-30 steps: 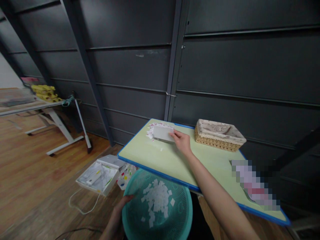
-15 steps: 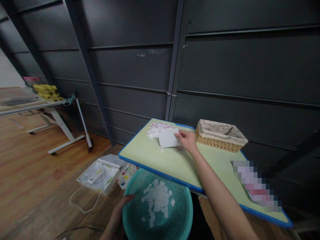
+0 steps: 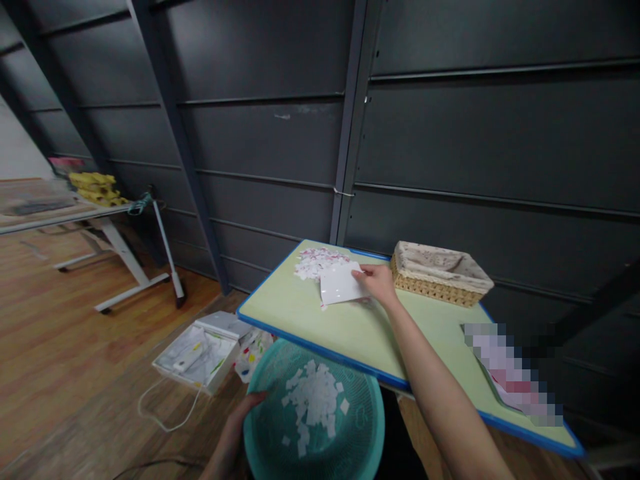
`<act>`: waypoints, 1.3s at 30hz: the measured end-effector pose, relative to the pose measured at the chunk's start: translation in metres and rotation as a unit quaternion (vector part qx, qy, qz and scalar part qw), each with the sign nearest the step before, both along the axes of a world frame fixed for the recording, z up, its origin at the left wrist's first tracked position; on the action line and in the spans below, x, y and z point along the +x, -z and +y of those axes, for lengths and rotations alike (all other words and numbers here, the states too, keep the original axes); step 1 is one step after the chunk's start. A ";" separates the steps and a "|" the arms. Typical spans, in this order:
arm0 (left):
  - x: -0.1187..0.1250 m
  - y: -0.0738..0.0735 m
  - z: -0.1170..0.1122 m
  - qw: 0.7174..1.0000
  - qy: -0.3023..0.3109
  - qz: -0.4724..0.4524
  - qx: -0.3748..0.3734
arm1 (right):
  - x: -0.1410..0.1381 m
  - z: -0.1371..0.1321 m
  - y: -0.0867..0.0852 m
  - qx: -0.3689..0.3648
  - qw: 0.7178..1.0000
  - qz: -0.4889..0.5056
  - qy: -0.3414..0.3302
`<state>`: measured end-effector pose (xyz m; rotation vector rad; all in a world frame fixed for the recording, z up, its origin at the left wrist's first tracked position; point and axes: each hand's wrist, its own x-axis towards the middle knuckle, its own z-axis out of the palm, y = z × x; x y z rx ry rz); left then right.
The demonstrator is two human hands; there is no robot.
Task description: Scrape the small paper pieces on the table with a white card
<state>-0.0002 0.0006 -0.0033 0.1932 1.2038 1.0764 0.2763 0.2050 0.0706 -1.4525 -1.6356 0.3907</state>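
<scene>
White card (image 3: pixel 340 285), pinched in the grip of the right hand (image 3: pixel 379 281), is held at the table (image 3: pixel 285 303), paper scraps (image 3: pixel 311 263) at its 10 o'clock; at 6 o'clock, the left hand's (image 3: pixel 246 407) grip clasps a teal basket (image 3: pixel 273 443).

Far left on the smooth, faintly glossy tabletop (image 3: pixel 280 303) lie matt, papery scraps (image 3: pixel 313 262); far right, we see a rough woven basket (image 3: pixel 433 287) with cloth lining (image 3: pixel 425 255); near us, a perforated plastic basin (image 3: pixel 367 397).
</scene>
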 end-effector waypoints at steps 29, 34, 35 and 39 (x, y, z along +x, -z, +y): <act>0.008 -0.006 -0.002 1.000 0.012 0.009 -0.008 | -0.001 -0.016 -0.011 -0.195 0.944 0.117 -0.240; 0.008 -0.010 -0.005 1.000 0.019 0.012 -0.004 | -0.014 -0.020 -0.010 -0.200 0.930 0.129 -0.281; 0.008 -0.011 -0.005 1.000 0.015 0.005 -0.007 | -0.015 -0.019 -0.010 -0.173 0.941 0.149 -0.250; 0.009 -0.014 -0.006 1.000 -0.001 -0.005 -0.017 | -0.018 -0.012 -0.005 0.017 0.987 0.156 -0.033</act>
